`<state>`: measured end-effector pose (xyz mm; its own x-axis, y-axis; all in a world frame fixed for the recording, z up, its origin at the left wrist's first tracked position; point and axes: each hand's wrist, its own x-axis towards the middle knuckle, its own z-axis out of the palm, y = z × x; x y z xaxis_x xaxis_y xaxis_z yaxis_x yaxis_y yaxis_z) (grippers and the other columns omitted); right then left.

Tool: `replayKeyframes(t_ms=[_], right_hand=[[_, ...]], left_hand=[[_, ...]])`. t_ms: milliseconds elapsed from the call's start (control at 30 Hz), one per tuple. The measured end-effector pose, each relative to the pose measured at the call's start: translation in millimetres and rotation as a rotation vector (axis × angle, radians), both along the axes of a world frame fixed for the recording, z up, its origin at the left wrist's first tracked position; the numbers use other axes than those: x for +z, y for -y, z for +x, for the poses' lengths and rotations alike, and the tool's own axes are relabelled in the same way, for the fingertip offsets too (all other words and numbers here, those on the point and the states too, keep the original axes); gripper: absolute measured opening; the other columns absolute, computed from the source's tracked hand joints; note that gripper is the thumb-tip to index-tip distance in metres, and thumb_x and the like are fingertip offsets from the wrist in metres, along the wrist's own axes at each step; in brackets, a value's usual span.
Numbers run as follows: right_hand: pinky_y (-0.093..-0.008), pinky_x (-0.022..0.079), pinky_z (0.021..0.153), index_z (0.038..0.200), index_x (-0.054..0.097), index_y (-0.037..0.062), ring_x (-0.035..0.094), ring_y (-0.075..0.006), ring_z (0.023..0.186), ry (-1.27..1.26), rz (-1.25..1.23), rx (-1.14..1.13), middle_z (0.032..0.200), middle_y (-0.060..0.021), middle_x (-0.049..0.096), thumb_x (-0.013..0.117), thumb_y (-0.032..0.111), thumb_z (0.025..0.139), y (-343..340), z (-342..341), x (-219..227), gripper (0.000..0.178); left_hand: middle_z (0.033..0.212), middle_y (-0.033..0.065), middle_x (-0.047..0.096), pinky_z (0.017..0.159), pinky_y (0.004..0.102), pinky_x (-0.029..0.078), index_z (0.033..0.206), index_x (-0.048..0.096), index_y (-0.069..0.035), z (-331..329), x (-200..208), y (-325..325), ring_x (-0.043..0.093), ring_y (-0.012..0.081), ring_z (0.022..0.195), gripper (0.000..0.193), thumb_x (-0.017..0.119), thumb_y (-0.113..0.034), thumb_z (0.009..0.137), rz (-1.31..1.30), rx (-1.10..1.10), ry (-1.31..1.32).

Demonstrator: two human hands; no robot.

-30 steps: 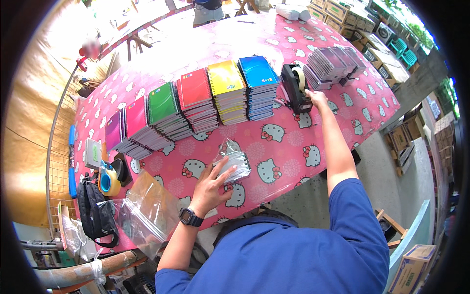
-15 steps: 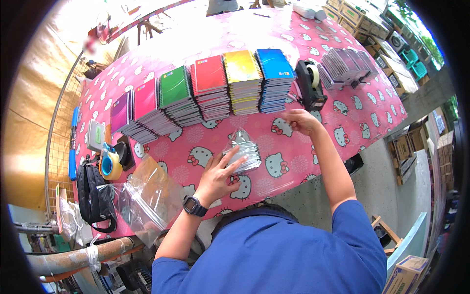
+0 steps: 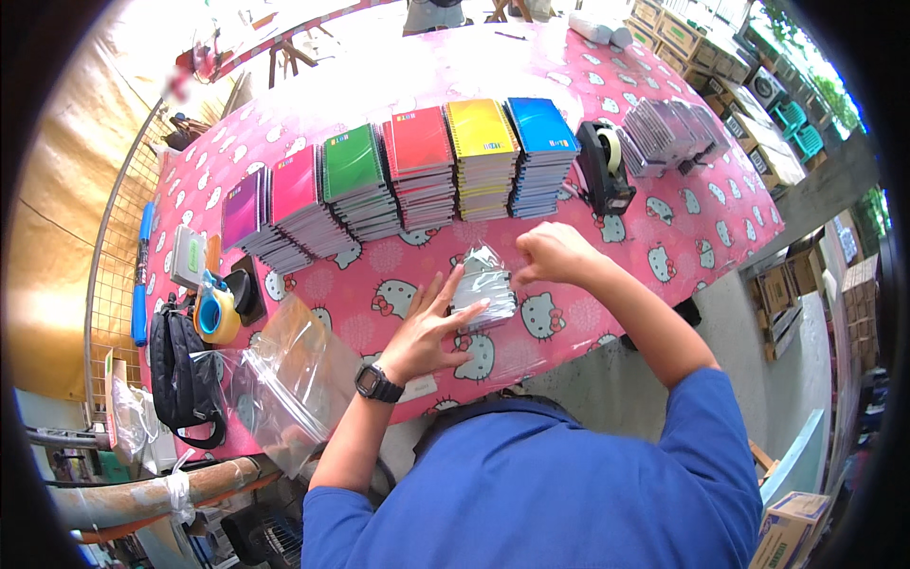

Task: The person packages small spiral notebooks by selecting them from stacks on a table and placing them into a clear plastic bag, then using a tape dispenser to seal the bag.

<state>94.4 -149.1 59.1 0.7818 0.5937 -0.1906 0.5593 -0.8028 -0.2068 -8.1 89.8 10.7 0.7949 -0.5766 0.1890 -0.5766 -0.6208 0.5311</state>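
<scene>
In front of me lies a small stack of notebooks in a clear plastic bag (image 3: 491,287), white on top, the bag's loose end pointing away from me. My left hand (image 3: 428,327), with a black watch at the wrist, rests on the near left side of this bundle, its fingers spread. Just right of the bag's loose end is my right hand (image 3: 557,254), its fingers curled together. Whatever those fingers pinch is too small to make out. The black tape dispenser (image 3: 607,171) stands beyond my right hand, a roll of tape in it.
Stacked spiral notebooks in several colours, including a green pile (image 3: 355,171) and a blue pile (image 3: 542,128), form a row beyond the bundle. Wrapped bundles (image 3: 668,137) sit far right. At left are clear plastic bags (image 3: 294,379), a tape roll (image 3: 218,318) and a black bag (image 3: 180,375).
My right hand has moved left and slightly nearer, from beside the tape dispenser to the bag's loose end. My left hand has stayed on the bundle.
</scene>
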Motion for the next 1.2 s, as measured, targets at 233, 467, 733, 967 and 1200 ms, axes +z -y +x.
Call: replayKeyframes(t_ms=[233,467,733,967,1200], right_hand=[[-0.0373,0.039,0.09,0.094,0.062,0.0114,0.048,-0.0254,0.101,0.078,0.693,0.174,0.106,-0.0051,0.056,0.08,0.026,0.062,16,-47,-20,0.04],[-0.0341,0.039,0.089,0.11,0.06,0.0073,0.049,-0.0206,0.103,-0.118,1.122,-0.327,0.112,-0.0073,0.055,0.076,0.027,0.07,7,-50,-46,0.047],[-0.0238,0.045,0.073,0.106,0.062,-0.0015,0.057,-0.0088,0.081,-0.741,1.17,-0.369,0.089,-0.0048,0.064,0.071,0.023,0.078,-15,-28,-77,0.038],[-0.0277,0.044,0.069,0.079,0.069,0.0052,0.054,-0.0132,0.077,-0.079,1.088,-0.042,0.073,-0.0018,0.063,0.071,0.014,0.076,-39,-26,-39,0.01],[-0.0306,0.042,0.088,0.106,0.061,0.0022,0.054,-0.0193,0.1,-0.313,1.231,-0.017,0.104,-0.0093,0.061,0.075,0.019,0.071,-14,-24,-20,0.042]], left_hand=[[0.137,0.0098,0.042,0.106,0.0468,0.024,0.102,0.069,-0.023,-7,-31,19,0.028,0.0358,0.131,0.04,0.077,-0.017,0.063,-0.286,0.232,0.294],[0.113,0.0157,0.059,0.095,0.0401,0.038,0.112,0.061,-0.004,9,28,26,0.051,0.0295,0.11,0.044,0.07,-0.028,0.077,-0.649,0.505,0.255],[0.099,0.0078,0.063,0.084,0.0271,0.046,0.106,0.062,0.002,36,-15,25,0.058,0.014,0.093,0.03,0.068,-0.006,0.079,-0.912,0.222,-0.339],[0.098,0.0081,0.064,0.086,0.0293,0.045,0.1,0.066,-0.002,23,-38,3,0.058,0.0146,0.094,0.028,0.073,-0.009,0.074,-0.72,0.392,-0.428],[0.092,0.0058,0.064,0.076,0.0257,0.048,0.086,0.07,-0.002,34,-18,24,0.059,0.0128,0.086,0.009,0.068,-0.002,0.077,-0.811,0.309,-0.152]])
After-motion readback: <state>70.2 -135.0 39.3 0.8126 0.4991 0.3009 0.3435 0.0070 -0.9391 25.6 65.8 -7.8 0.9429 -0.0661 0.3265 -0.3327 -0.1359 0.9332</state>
